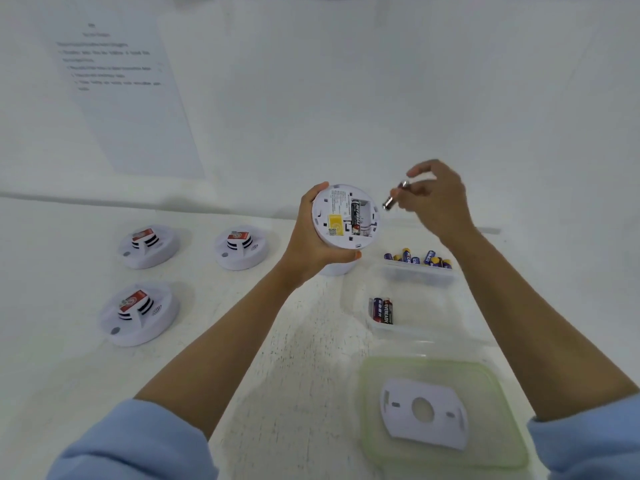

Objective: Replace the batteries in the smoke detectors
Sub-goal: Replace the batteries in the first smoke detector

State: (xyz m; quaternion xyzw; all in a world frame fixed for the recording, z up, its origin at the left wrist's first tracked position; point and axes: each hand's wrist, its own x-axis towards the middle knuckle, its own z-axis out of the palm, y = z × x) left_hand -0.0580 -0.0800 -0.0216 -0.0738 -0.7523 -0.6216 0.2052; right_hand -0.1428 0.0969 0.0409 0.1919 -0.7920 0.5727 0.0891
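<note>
Centre scene: left hand [311, 244] grips detector [341, 216] by its rim; light, rigid shell, I judge. Right hand [436, 199] pinches a slick little battery [396, 195].

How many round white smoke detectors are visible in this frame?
4 round white plastic smoke detectors: the far-left detector, middle detector and near-left detector lie on the white table; the left hand grips the fourth detector. A white shape under that hand may be a fifth.

Table [294, 341]: 3 detectors [149, 245], 2 containers [420, 276], lid [367, 403].
</note>
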